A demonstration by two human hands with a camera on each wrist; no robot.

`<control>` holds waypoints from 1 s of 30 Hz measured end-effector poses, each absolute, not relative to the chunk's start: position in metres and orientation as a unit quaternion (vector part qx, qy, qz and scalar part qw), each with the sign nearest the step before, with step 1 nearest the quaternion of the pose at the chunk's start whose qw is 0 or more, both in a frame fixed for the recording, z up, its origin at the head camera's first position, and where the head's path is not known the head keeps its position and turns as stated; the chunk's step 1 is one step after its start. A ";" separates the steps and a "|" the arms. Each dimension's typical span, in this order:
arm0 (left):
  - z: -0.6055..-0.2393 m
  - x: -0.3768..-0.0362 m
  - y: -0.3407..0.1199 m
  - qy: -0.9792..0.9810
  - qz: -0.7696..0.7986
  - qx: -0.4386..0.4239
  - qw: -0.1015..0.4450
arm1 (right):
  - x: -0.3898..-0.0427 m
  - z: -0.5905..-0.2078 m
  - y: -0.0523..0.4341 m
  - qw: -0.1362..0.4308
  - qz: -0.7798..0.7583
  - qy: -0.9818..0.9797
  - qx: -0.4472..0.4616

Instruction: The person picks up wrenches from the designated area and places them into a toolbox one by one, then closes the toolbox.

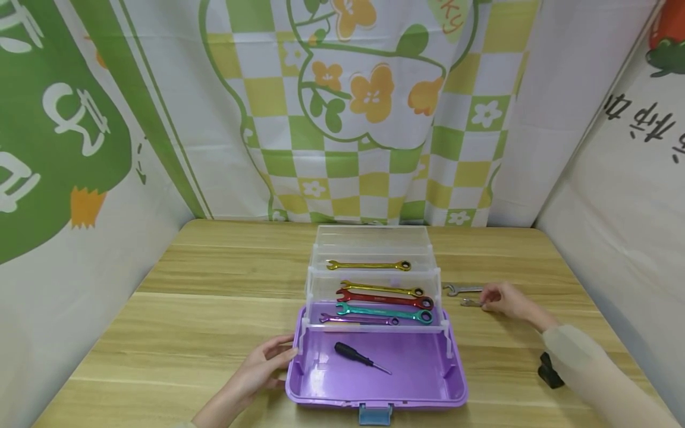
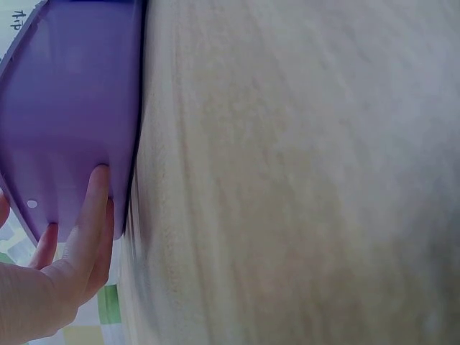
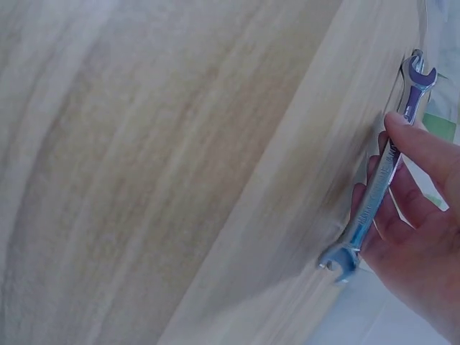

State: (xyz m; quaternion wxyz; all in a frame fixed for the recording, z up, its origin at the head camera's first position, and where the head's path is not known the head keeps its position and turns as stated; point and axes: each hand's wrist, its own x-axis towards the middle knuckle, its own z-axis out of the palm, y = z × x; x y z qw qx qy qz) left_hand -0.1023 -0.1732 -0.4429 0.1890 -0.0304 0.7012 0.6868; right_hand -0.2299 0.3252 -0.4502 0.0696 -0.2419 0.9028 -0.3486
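Observation:
My right hand [image 1: 505, 300] is at the right of the table, pinching a silver wrench [image 3: 377, 183] between thumb and fingers. The right wrist view shows an open jaw at both ends of it. A second silver wrench [image 1: 461, 289] lies on the table just behind. On the left, my left hand [image 1: 262, 365] rests against the side of a purple toolbox [image 1: 374, 402], its fingers [image 2: 92, 208] laid along the outer wall. Inside the box bottom lies a black-handled screwdriver [image 1: 350, 352]. Gold, red [image 1: 385, 298], green [image 1: 385, 311] and purple wrenches lie in the raised clear trays.
The toolbox's clear lid and trays [image 1: 371, 235] stand unfolded toward the back of the wooden table [image 1: 214, 297]. A blue latch [image 1: 375, 414] hangs at the box's front. A black object [image 1: 549, 371] lies by the right sleeve. Printed curtains [image 1: 369, 190] enclose the table.

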 end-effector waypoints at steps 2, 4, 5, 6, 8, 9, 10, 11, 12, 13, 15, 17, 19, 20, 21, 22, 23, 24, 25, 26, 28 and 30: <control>-0.442 -0.102 -0.173 0.701 0.687 -0.030 0.190 | -0.229 -0.449 0.326 0.067 -0.354 0.902 -0.237; -0.442 -0.102 -0.173 0.701 0.687 -0.030 0.190 | -0.229 -0.445 0.326 0.068 -0.364 0.900 -0.230; -0.442 -0.102 -0.173 0.701 0.687 -0.030 0.190 | -0.229 -0.444 0.326 0.063 -0.368 0.898 -0.232; -0.442 -0.102 -0.173 0.701 0.687 -0.031 0.190 | -0.229 -0.441 0.326 0.056 -0.370 0.897 -0.237; -0.442 -0.102 -0.173 0.702 0.686 -0.031 0.189 | -0.230 -0.436 0.325 0.041 -0.370 0.894 -0.250; -0.442 -0.102 -0.173 0.702 0.686 -0.032 0.189 | -0.231 -0.433 0.325 0.033 -0.368 0.894 -0.255; -0.442 -0.102 -0.173 0.703 0.685 -0.032 0.188 | -0.232 -0.430 0.324 0.022 -0.364 0.894 -0.260; -0.443 -0.102 -0.173 0.703 0.685 -0.032 0.188 | -0.232 -0.427 0.324 0.011 -0.359 0.895 -0.265; -0.443 -0.102 -0.173 0.703 0.685 -0.032 0.188 | -0.233 -0.424 0.323 0.005 -0.352 0.898 -0.265; -0.443 -0.102 -0.173 0.704 0.685 -0.033 0.188 | -0.234 -0.420 0.323 0.000 -0.348 0.900 -0.264; -0.443 -0.102 -0.173 0.704 0.684 -0.034 0.187 | -0.235 -0.414 0.322 -0.007 -0.341 0.904 -0.259; -0.443 -0.102 -0.173 0.704 0.684 -0.034 0.188 | -0.237 -0.407 0.320 -0.002 -0.337 0.907 -0.251; -0.443 -0.102 -0.173 0.704 0.684 -0.034 0.188 | -0.238 -0.400 0.318 0.003 -0.334 0.910 -0.245; -0.443 -0.102 -0.173 0.703 0.685 -0.034 0.188 | -0.239 -0.397 0.317 0.008 -0.333 0.912 -0.240; -0.442 -0.102 -0.173 0.703 0.685 -0.033 0.189 | -0.240 -0.394 0.316 0.012 -0.334 0.912 -0.237; -0.442 -0.102 -0.173 0.703 0.685 -0.033 0.189 | -0.240 -0.391 0.315 0.014 -0.334 0.912 -0.236; -0.442 -0.102 -0.173 0.702 0.685 -0.033 0.189 | -0.241 -0.388 0.314 0.013 -0.332 0.913 -0.238; -0.442 -0.102 -0.173 0.702 0.686 -0.033 0.190 | -0.242 -0.385 0.313 0.015 -0.329 0.914 -0.236; -0.442 -0.102 -0.173 0.702 0.686 -0.033 0.190 | -0.242 -0.381 0.312 0.019 -0.326 0.916 -0.233; -0.442 -0.103 -0.173 0.701 0.686 -0.033 0.190 | -0.243 -0.378 0.310 0.021 -0.321 0.918 -0.232; -0.442 -0.102 -0.173 0.701 0.686 -0.032 0.191 | -0.244 -0.371 0.307 0.025 -0.314 0.921 -0.230; -0.441 -0.102 -0.173 0.701 0.686 -0.032 0.191 | -0.244 -0.364 0.302 0.029 -0.310 0.923 -0.227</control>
